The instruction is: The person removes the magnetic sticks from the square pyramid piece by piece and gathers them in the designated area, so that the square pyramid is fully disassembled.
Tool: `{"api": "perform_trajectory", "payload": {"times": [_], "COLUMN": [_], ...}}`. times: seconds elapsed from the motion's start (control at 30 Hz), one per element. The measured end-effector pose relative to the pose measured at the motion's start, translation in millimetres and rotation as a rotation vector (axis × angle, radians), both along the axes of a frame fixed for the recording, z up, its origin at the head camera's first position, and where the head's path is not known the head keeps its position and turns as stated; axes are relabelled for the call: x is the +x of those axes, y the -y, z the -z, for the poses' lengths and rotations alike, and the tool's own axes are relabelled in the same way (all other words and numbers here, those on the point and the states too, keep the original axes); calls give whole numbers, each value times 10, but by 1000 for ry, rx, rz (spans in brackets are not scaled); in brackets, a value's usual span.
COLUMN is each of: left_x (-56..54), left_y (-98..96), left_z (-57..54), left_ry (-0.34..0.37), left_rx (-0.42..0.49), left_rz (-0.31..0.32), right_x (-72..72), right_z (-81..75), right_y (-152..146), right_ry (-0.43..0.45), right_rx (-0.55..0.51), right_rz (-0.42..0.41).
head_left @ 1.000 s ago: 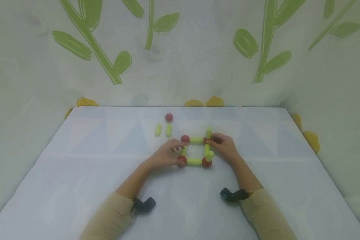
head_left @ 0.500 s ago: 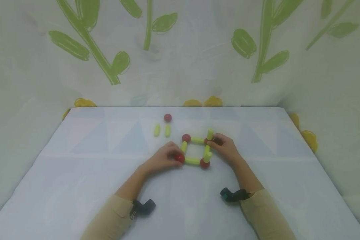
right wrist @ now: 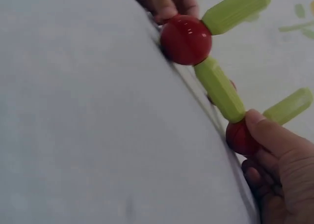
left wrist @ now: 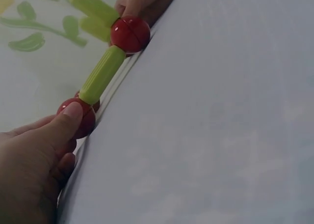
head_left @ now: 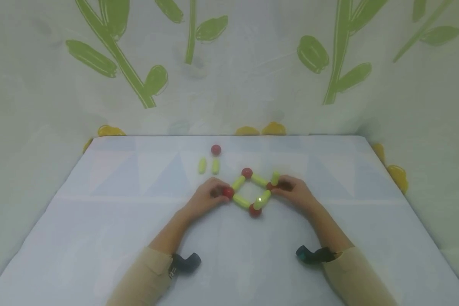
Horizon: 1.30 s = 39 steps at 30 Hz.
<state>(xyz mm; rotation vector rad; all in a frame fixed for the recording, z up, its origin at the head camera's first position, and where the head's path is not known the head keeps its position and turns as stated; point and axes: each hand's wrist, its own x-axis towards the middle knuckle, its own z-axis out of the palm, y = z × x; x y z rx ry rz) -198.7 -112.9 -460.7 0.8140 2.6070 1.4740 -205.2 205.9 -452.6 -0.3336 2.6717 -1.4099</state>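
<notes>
A four-sided frame of red balls joined by yellow-green rods lies on the table, turned like a diamond. My left hand [head_left: 205,196] pinches its left red ball [head_left: 228,193] between thumb and fingers. On the opposite corner, my right hand [head_left: 295,192] pinches the right red ball [right wrist: 241,138], which bears an upright rod [head_left: 275,177]. A second standing rod [right wrist: 236,10] rises from the near red ball [head_left: 255,211]. No hand touches the far red ball [head_left: 247,173]. Fingers partly cover both held balls.
Beyond the frame, to the left, lie a loose red ball [head_left: 216,149] and two loose yellow-green rods, a left rod [head_left: 202,165] and a right rod [head_left: 216,166]. A wall [head_left: 237,85] with painted leaves borders the table's [head_left: 99,238] far edge.
The frame has turned from nearly square-on to a diamond. My left hand has shifted slightly away from me with its ball; my right hand has moved a little right and nearer.
</notes>
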Motion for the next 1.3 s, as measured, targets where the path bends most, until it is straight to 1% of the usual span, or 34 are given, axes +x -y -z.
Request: {"api": "perform_trajectory", "payload": {"times": [0.2,0.33,0.43,0.53,0.7,0.77,0.83,0.97,1.07,1.2,1.3], "left_x": [-42,-77,-112,-137,-171,-193,-220,-287,-328,-348,-339], "left_y": [-60,-143,-213,-274,-352,-379,-402,-428,-447,-476,-478], "left_z": [-2,9,14,9,-30,-47,-55,-27,-1,7,33], "left_ry": [20,24,19,22,39,47,48,34,34,43,33], "left_rx": [-2,25,42,52,56,68,78,71,65,79,81], "left_rz": [-77,-97,-111,-141,-184,-191,-197,-202,-195,-189,-184], "right_x": [139,220,256,285,318,328,336,350,359,352,321], "right_z": [-22,-23,-21,-28,-56,-65,-72,-77,-79,-78,-77], "right_y": [-44,-79,-102,-107,-83,-75,-73,-74,-71,-84,-132], "right_ry": [-11,19,41,53,60,48,27,-6,0,19,65], "right_rx": [35,48,42,28,28,27,2,-41,-41,-32,-37], "right_rz": [-17,-19,-16,-19,-19,-26,-50,-95,-96,-107,-139]}}
